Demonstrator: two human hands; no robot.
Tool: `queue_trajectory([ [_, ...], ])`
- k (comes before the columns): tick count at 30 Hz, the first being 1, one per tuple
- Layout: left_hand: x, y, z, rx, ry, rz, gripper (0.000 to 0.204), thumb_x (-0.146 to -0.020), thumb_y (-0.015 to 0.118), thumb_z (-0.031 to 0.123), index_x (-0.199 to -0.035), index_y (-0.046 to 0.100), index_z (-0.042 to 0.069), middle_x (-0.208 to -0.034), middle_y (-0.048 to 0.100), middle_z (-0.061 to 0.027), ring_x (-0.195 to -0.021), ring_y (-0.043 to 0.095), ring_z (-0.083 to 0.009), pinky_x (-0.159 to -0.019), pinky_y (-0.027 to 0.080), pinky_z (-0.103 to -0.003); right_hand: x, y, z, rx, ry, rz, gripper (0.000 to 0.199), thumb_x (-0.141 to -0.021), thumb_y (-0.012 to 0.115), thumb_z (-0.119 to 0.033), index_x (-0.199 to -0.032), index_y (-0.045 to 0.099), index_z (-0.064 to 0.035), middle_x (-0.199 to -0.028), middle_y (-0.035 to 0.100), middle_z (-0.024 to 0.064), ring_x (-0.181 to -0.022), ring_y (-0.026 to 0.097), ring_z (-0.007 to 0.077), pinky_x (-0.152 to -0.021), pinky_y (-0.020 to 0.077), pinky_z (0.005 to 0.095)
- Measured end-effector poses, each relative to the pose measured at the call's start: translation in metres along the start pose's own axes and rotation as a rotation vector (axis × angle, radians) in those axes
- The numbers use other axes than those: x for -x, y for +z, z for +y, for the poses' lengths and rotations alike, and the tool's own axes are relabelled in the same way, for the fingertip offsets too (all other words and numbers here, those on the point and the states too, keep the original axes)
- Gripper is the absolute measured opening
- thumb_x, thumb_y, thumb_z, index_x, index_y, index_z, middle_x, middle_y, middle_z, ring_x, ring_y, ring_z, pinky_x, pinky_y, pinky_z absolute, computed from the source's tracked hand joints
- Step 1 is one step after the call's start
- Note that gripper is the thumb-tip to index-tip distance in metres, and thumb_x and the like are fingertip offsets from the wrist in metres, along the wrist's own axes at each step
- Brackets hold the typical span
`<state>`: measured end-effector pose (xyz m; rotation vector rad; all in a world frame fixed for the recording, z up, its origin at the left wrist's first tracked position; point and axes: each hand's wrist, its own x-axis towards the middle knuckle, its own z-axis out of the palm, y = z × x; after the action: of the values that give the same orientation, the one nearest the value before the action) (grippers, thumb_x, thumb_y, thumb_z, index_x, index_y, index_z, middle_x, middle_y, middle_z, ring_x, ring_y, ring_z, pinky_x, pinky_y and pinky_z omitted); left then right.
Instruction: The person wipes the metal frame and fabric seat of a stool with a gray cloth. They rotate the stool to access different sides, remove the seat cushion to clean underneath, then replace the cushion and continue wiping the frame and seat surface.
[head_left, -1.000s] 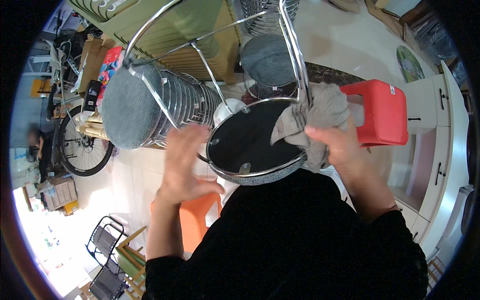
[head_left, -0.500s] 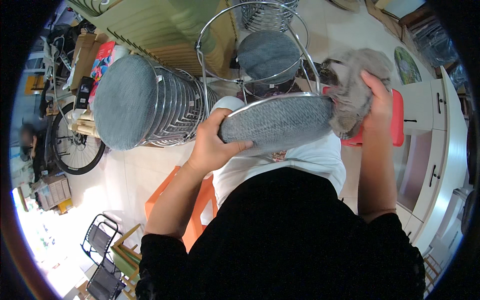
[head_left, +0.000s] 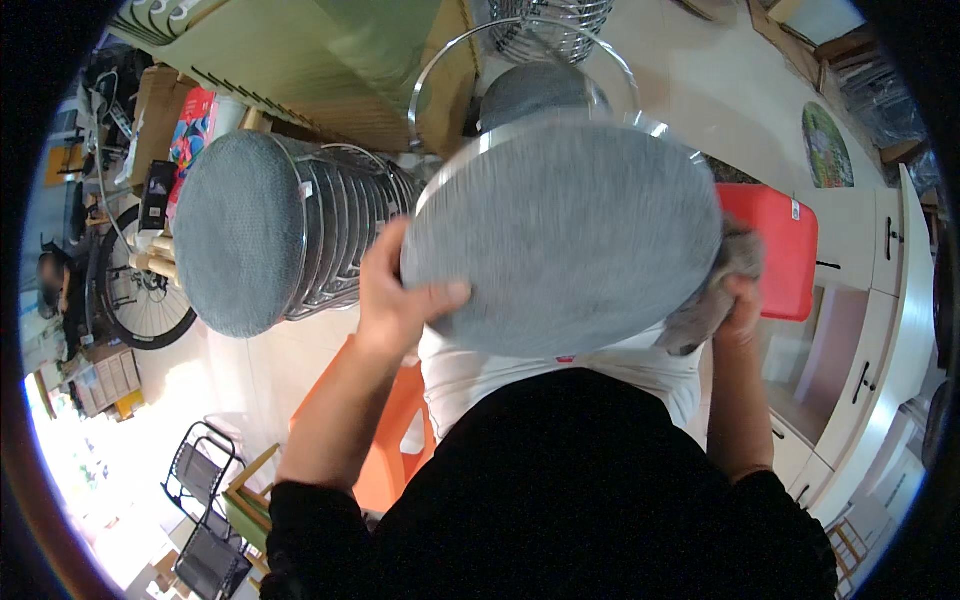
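A stool with a round grey fabric seat [head_left: 560, 235] and a shiny metal ring base is held up before me, its seat turned broadly toward the camera and smeared by motion. Gripping the left edge of that seat is my left hand [head_left: 395, 300], thumb lying on the fabric. At the right edge, my right hand [head_left: 738, 310] is closed around a bunched grey-brown cloth [head_left: 700, 315], which lies against the rim. Whether the right fingers also hold the seat is hidden.
On the left lies a stack of similar grey stools [head_left: 240, 235]. Another grey stool [head_left: 535, 90] stands beyond the held one. A red plastic stool [head_left: 775, 250] is at right, an orange one [head_left: 385, 450] near my left forearm. White cabinets [head_left: 850, 240] line the right side.
The seat has tipped so that its round top faces me. My right hand has come down and nearer with the cloth, while my left hand keeps its grip on the left edge.
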<state>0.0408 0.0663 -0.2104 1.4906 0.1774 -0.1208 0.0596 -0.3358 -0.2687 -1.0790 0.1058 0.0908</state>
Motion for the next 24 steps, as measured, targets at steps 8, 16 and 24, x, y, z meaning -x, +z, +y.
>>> queue_trajectory([
  [8,-0.157,0.054,0.015,0.393,-0.249,-0.009,0.059,-0.083,0.072,0.026,-0.129,0.052,-0.004,-0.122,0.06,-0.0192,-0.11,0.06,-0.0299,-0.097,0.046,-0.044,-0.172,0.007,-0.08,-0.015,0.133,0.224,0.029,-0.085,0.064,-0.017,-0.109,0.065,-0.0017,-0.104,0.069,0.0101,-0.094,0.065,0.0262,-0.085,0.0524,0.0396],
  [16,-0.234,0.056,-0.033,0.375,-0.295,0.073,0.048,-0.083,0.073,0.024,-0.119,0.059,-0.005,-0.117,0.063,-0.0211,-0.103,0.063,-0.0326,-0.093,0.049,-0.045,-0.272,-0.015,-0.037,0.119,0.286,0.273,0.025,-0.086,0.06,-0.014,-0.106,0.066,-0.0006,-0.104,0.07,0.0106,-0.093,0.066,0.0275,-0.087,0.0521,0.0396],
  [24,-0.305,0.022,-0.068,0.216,-0.44,0.046,0.042,-0.093,0.063,0.03,-0.118,0.06,-0.003,-0.112,0.067,-0.0175,-0.094,0.066,-0.0294,-0.085,0.052,-0.045,-0.272,0.013,0.03,0.072,0.397,0.397,0.03,-0.081,0.066,-0.021,-0.105,0.064,-0.0037,-0.106,0.068,0.0106,-0.098,0.063,0.0292,-0.088,0.05,0.0461],
])
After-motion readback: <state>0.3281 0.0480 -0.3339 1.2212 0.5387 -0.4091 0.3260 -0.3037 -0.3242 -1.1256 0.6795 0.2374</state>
